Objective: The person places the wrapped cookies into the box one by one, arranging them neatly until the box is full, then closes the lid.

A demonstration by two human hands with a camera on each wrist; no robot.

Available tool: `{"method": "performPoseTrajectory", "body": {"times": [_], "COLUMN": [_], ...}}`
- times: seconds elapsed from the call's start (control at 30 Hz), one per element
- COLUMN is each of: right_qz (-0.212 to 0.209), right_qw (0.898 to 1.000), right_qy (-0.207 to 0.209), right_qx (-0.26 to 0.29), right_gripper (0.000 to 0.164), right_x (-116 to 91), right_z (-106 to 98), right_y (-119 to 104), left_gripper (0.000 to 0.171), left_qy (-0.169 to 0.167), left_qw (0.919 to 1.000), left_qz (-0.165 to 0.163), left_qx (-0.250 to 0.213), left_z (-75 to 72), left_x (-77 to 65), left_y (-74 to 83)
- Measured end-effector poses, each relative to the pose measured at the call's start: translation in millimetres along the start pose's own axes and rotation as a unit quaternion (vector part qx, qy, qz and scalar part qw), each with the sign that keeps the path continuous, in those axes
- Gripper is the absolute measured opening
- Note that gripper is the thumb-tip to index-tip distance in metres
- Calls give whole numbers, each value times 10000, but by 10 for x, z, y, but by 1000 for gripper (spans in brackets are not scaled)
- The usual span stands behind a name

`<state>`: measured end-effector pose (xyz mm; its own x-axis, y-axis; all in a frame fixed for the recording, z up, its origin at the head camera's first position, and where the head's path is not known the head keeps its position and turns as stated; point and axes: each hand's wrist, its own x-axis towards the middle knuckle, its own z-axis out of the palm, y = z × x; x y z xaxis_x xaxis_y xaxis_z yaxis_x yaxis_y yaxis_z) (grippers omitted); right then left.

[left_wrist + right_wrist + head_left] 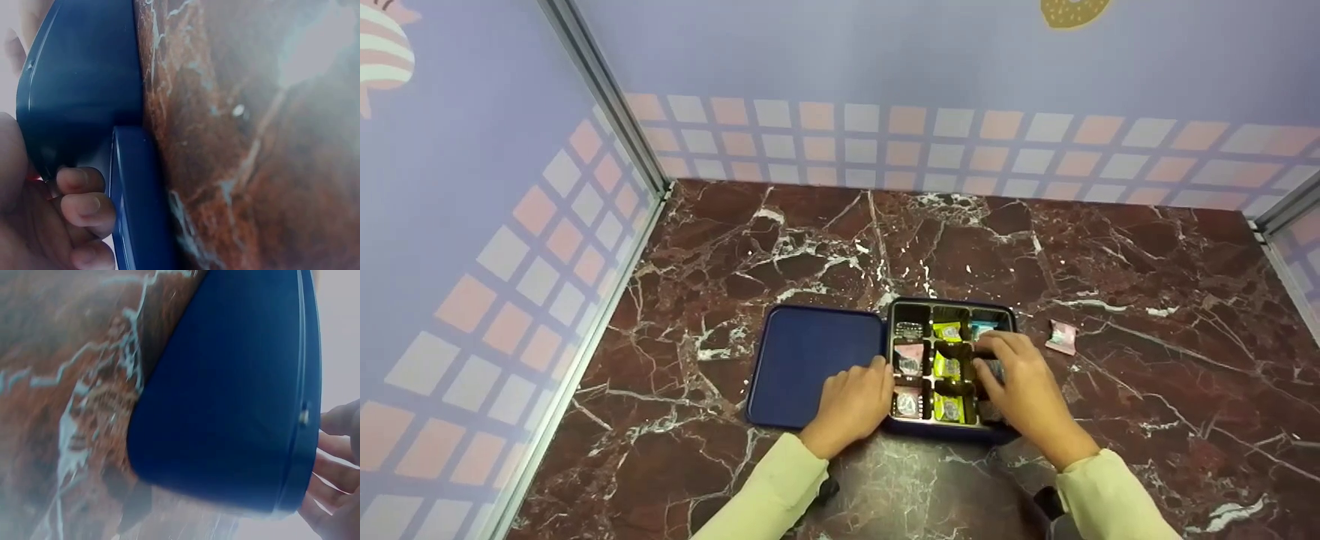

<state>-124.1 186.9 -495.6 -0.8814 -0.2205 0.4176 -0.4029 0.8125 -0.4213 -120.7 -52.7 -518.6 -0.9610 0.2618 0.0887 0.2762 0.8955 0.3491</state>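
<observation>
A dark blue box (952, 430) with a gold-and-black divided insert stands on the marble surface, its lid (817, 360) laid open to the left. Wrapped candies sit in its compartments: a yellow candy (949, 409) in front, a pink candy (910, 360) at left, a blue candy (982, 328) at back right. My left hand (855, 397) grips the box's left wall, fingers curled beside the lid. My right hand (1024, 382) reaches over the right column, thumb and forefinger bent close together at the middle compartment. I cannot tell whether they pinch the candy there.
One pink wrapped candy (1062, 337) lies on the marble surface (1170, 360) to the right of the box. Purple panels with a checkered band (945, 146) rise behind and at both sides, and a metal post (607, 90) marks the left back corner.
</observation>
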Motion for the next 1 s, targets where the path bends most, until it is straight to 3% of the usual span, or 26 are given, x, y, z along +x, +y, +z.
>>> {"method": "performPoseTrajectory", "body": {"times": [0.67,1.0], "right_qz": [414,708], "right_qw": [9982,9965], "right_qy": [366,305], "right_qx": [-242,-327], "right_gripper": [36,38], "right_x": [-109,-147], "right_z": [-158,-171], "right_y": [456,715], "left_gripper": [33,33], "left_qy": [-198,-80], "left_qw": [9998,10000], "left_qz": [-17,-40], "left_qx": [-16,28], "left_z": [-13,-9], "left_x": [8,8], "left_y": [1,-2]}}
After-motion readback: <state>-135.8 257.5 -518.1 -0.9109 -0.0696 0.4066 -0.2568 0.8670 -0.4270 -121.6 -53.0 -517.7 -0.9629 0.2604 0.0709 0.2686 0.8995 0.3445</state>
